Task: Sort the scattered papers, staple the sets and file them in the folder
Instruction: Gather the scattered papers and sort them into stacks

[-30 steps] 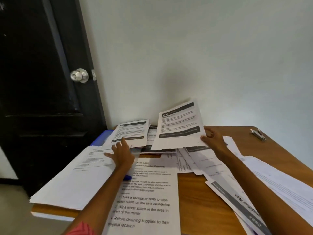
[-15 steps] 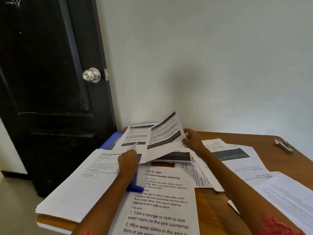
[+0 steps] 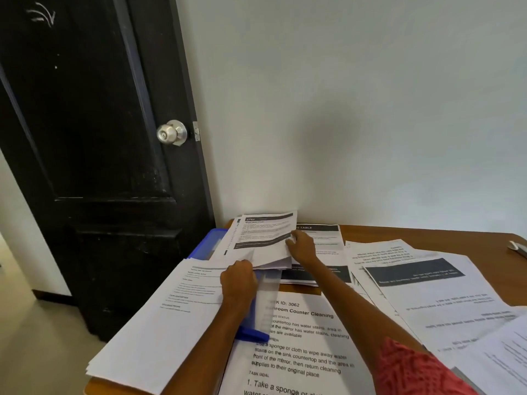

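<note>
Printed papers cover a wooden table (image 3: 427, 233). My right hand (image 3: 302, 246) pinches the right edge of a sheet with dark bands (image 3: 263, 238), laid on a small pile at the back left. My left hand (image 3: 238, 282) grips the near corner of that same pile. A blue folder (image 3: 209, 243) lies under the pile; its near edge pokes out by my left forearm. A thick stack of white sheets (image 3: 159, 323) lies left of my left arm. A large-print sheet titled Counter Cleaning (image 3: 302, 346) lies between my arms. The stapler (image 3: 517, 248) is at the right edge.
A black door (image 3: 85, 138) with a metal knob (image 3: 172, 132) stands left of the table, close to its corner. A pale wall runs behind the table. More sheets (image 3: 427, 297) overlap on the right. The thick stack overhangs the table's left front edge.
My right hand carried the dark-banded sheet leftward and down from an upright tilt onto the back-left pile. My left hand moved from flat on the paper to gripping the pile's corner. The view shifted left.
</note>
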A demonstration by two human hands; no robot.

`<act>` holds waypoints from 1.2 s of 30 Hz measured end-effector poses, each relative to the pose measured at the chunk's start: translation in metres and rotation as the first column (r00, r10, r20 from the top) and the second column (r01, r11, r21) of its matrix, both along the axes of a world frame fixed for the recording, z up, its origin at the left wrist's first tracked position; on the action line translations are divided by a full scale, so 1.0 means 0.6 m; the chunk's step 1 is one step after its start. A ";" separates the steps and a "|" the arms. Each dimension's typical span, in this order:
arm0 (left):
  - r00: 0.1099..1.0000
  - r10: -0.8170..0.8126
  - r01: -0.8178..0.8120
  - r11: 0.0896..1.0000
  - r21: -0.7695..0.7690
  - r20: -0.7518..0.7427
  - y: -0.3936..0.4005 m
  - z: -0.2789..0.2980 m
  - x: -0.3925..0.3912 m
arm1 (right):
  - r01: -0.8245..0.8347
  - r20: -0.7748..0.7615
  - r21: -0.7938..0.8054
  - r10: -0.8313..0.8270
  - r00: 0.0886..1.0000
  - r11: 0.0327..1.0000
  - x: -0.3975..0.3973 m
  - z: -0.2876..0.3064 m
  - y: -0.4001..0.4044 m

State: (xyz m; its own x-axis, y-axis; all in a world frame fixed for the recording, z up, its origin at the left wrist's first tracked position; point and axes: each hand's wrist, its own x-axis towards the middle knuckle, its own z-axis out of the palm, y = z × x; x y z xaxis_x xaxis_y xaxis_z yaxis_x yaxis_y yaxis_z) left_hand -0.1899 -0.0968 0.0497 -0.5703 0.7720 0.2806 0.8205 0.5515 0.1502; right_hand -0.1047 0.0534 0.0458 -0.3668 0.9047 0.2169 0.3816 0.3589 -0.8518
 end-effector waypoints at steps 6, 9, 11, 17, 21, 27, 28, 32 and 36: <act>0.998 -0.055 0.055 0.998 0.018 0.007 0.009 -0.025 -0.005 | 0.057 -0.002 0.170 -0.057 0.998 0.984 0.048 0.009 0.008; 0.997 -0.078 0.079 0.994 0.073 -0.018 0.021 -0.027 0.020 | 0.062 0.030 0.209 -0.069 0.997 0.976 0.094 0.016 0.015; 0.993 -0.114 0.116 0.988 0.105 -0.021 0.029 -0.024 0.044 | 0.052 0.024 0.201 -0.058 0.998 0.978 0.134 0.015 0.020; 0.967 -0.246 0.251 0.962 0.104 -0.061 0.035 -0.021 0.135 | 0.121 0.065 0.155 -0.132 0.989 0.980 0.292 0.013 0.019; 0.920 -0.390 0.381 0.911 0.159 0.033 0.027 -0.029 0.216 | 0.186 0.048 0.010 -0.186 0.981 0.982 0.405 0.009 0.006; 0.778 -0.590 0.562 0.807 0.182 0.215 0.010 -0.030 0.348 | 0.168 0.153 -0.118 -0.149 0.977 0.979 0.553 0.033 -0.050; 0.762 -0.599 0.578 0.801 0.159 0.248 0.008 -0.030 0.368 | 0.174 0.180 -0.135 -0.148 0.972 0.975 0.575 0.037 -0.062; 0.758 -0.584 0.609 0.793 0.007 0.291 -0.001 -0.033 0.430 | 0.168 0.288 -0.220 -0.101 0.952 0.961 0.651 0.039 -0.104; 0.790 -0.548 0.597 0.790 -0.142 0.273 -0.005 -0.044 0.465 | 0.154 0.501 -0.198 -0.035 0.865 0.968 0.694 0.010 -0.135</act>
State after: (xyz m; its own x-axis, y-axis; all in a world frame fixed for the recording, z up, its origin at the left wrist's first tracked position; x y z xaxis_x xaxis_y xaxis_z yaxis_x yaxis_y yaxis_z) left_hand 0.0889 -0.0996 0.0232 -0.0285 0.9996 0.0010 0.9570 0.0270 0.2888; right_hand 0.3119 -0.0274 0.0519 -0.2816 0.9425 -0.1798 0.7924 0.1228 -0.5975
